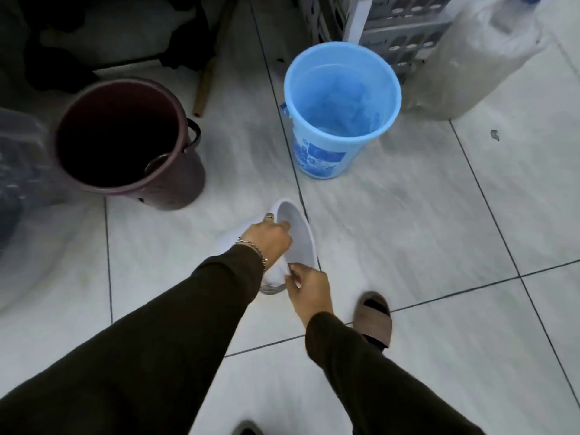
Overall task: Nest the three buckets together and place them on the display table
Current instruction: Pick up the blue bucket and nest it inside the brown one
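A small white bucket [298, 237] is tilted above the tiled floor, its mouth turned to the right. My left hand [270, 235] grips its rim near the top. My right hand [309, 285] holds the rim's near edge. A light blue bucket [342, 108] stands upright on the floor ahead to the right, with a printed label on its side. A dark maroon bucket [125, 139] with a wire handle stands upright to the left. The display table is not in view.
Grey plastic crates [395, 29] stand behind the blue bucket, with a plastic-wrapped bundle [480, 54] to their right. A wooden stick [207, 80] leans at the back. A clear bin [18, 158] sits at the left edge. My sandalled foot [373, 318] is near right.
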Available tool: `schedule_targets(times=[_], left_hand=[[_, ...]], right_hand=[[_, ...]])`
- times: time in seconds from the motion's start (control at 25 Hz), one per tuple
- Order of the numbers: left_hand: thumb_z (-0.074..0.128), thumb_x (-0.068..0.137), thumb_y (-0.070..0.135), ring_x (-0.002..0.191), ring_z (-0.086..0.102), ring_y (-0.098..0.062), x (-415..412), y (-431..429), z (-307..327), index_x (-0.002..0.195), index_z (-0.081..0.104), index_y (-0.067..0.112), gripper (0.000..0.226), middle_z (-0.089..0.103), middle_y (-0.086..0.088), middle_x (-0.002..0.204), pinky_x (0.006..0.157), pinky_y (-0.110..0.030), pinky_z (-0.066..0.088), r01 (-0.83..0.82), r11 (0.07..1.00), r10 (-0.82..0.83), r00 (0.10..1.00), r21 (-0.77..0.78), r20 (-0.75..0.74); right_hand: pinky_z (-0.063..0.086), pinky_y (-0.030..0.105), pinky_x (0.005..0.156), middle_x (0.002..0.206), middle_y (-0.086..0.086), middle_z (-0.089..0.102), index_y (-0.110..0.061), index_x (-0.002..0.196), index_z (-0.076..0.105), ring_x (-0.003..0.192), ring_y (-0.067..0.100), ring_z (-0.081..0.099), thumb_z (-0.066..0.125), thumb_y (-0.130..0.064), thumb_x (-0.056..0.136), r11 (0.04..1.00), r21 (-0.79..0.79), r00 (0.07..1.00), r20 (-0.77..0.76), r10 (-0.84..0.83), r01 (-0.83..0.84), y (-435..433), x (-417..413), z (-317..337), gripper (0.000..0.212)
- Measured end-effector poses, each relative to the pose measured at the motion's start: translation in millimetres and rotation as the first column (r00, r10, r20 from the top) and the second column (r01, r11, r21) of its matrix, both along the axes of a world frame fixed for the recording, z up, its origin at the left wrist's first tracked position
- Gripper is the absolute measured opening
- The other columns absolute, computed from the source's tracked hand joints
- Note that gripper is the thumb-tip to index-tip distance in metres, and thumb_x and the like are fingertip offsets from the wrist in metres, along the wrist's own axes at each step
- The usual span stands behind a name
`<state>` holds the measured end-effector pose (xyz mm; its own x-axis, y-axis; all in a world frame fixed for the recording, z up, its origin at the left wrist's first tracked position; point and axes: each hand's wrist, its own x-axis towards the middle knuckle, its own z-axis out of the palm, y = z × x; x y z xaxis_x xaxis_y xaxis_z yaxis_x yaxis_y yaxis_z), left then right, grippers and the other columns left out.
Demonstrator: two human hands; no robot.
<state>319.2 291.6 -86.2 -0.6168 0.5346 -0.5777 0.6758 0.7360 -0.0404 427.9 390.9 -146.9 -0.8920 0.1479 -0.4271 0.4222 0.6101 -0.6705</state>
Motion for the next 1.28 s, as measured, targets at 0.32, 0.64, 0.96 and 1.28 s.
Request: schedule_targets(times=[0.32, 0.64, 0.96, 1.28], left_hand=[[0.043, 0.094, 0.002, 0.101, 0.067, -0.033, 105, -70, -14, 0.117, 0.060, 0.012, 0.030, 0.059, -0.008, 0.120, 0.082, -0.038, 0.052, -0.212, 0.977, 0.213, 0.969, -0.022, 0.124], [0.042, 0.082, -0.009, 0.110, 0.064, -0.029, 113, -93, -2, 0.136, 0.046, 0.028, 0.066, 0.042, 0.006, 0.147, 0.087, -0.035, 0.052, -0.411, 0.901, 0.380, 0.902, 0.141, 0.204], [0.061, 0.088, 0.021, 0.117, 0.058, -0.020, 11, -43, 61, 0.133, 0.054, 0.025, 0.047, 0.056, 0.002, 0.138, 0.099, -0.026, 0.046, -0.905, 0.200, 0.721, 0.395, 0.375, 0.570], [0.055, 0.094, 0.037, 0.124, 0.053, -0.029, -183, 89, 24, 0.133, 0.050, 0.010, 0.048, 0.055, -0.009, 0.132, 0.109, -0.040, 0.041, -0.880, -0.437, 0.569, -0.113, 0.184, 0.815]], right_hand=[[0.047, 0.021, 0.043, 0.047, 0.000, 0.063, -0.019, 0.058, 0.070, 0.039, 0.022, 0.060, 0.083, -0.007, 0.051, 0.365, 0.525, 0.553, 0.259, 0.792, -0.769, -8, 24, 7, 0.019], [0.052, 0.034, 0.085, 0.120, 0.005, 0.068, -0.019, 0.130, 0.054, 0.104, 0.028, 0.064, 0.058, -0.031, 0.088, 0.573, 0.445, 0.688, 0.151, 0.709, -0.688, 13, 25, 39, 0.044], [0.041, 0.038, 0.106, 0.143, 0.008, 0.053, -0.014, 0.142, 0.044, 0.129, 0.027, 0.050, 0.052, -0.047, 0.094, 0.982, 0.181, 0.994, 0.101, 0.030, -0.048, 97, -107, 110, 0.059], [0.046, 0.037, 0.102, 0.131, 0.015, 0.060, -0.003, 0.133, 0.052, 0.120, 0.034, 0.057, 0.058, -0.045, 0.092, 0.935, -0.012, 0.918, 0.195, -0.345, 0.354, 219, -291, 81, 0.059]])
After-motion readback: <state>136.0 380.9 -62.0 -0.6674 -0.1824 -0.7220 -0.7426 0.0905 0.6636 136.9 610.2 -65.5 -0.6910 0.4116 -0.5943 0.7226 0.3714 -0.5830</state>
